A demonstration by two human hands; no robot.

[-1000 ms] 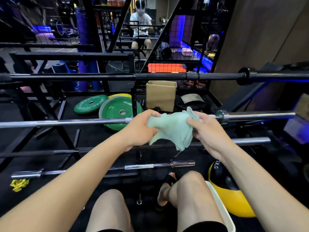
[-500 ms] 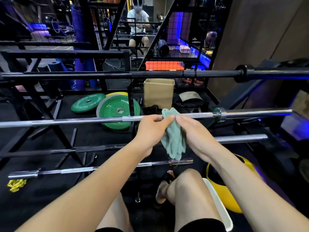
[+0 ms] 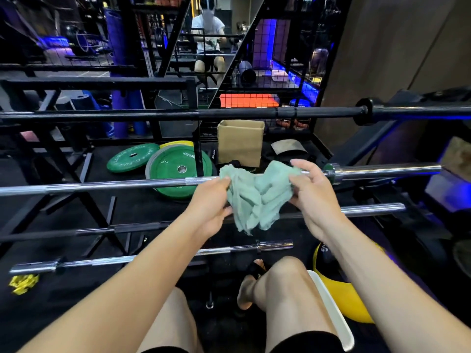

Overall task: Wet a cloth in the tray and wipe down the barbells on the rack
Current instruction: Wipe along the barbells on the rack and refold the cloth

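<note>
over the silver barbell (image 3: 102, 184), both hands' fingers (image 3: 304, 180) pinch the green cloth (image 3: 257, 197).

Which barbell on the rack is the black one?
The top barbell, highest of the four on the rack. Its shaft and collar are matte black; the three below it are bright chrome. The cloth held by both hands is at the second bar.

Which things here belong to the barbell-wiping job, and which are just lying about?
Job: green cloth gripped by left hand and right hand; chrome barbell behind it; white tray by the knee.

Lying about: green plates, cardboard box, yellow ball.
</note>
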